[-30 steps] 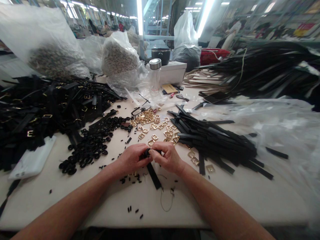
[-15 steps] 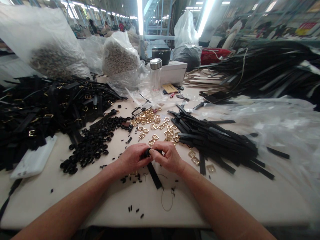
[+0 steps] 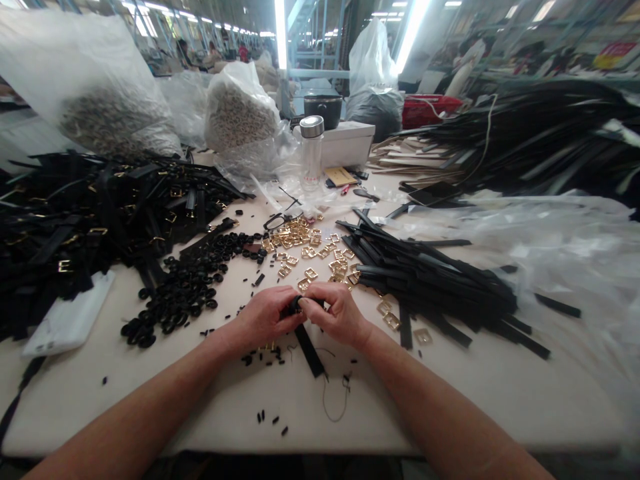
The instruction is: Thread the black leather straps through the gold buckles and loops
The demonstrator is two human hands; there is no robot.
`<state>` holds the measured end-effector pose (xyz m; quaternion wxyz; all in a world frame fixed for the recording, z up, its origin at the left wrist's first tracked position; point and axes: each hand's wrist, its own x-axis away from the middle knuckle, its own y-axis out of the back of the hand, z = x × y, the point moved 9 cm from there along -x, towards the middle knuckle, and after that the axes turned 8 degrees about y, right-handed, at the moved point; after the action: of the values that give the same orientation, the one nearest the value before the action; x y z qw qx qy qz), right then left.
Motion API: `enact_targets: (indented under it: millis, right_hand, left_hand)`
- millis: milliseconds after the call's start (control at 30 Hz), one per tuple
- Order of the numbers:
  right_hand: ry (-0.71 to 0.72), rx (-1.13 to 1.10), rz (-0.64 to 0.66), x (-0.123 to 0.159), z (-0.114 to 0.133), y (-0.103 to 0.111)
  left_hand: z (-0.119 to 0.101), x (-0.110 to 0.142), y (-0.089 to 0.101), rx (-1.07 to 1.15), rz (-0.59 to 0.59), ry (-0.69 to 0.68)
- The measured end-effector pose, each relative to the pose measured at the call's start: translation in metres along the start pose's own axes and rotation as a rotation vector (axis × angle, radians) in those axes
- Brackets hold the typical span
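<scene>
Side by side at the middle of the table, both my hands are closed on one black strap [image 3: 310, 352]. My left hand [image 3: 270, 312] grips it from the left, and my right hand [image 3: 336, 312] pinches it from the right with thumb and fingers. One flat end of the strap points down toward the table's front; the part between my fingers is bent and mostly hidden. Just beyond my hands lie loose gold buckles [image 3: 295, 235]. To the left is a heap of small black strap loops [image 3: 183, 290], to the right a pile of black straps [image 3: 430, 283].
Buckled black straps [image 3: 100, 207] are heaped at left, beside a white plastic block [image 3: 73, 317]. A glass bottle [image 3: 312, 157] stands upright before a white box [image 3: 347, 143]. Filled plastic bags [image 3: 240, 110] line the back. Clear plastic sheeting [image 3: 565, 247] covers the right. Loose thread [image 3: 334, 419] lies in front.
My hands keep almost the same place and grip on the strap. The whole view has shifted very slightly; nothing else on the table has visibly moved.
</scene>
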<state>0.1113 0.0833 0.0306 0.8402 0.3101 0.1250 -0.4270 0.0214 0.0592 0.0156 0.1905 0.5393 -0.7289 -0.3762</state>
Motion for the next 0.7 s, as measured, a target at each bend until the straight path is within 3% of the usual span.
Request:
enact_targets:
  millis: [700]
  right_hand:
    - [0.006,0.04,0.02,-0.0009,0.0011,-0.0008]
  left_hand:
    - [0.0022,0.0,-0.0014,-0.008,0.012,0.022]
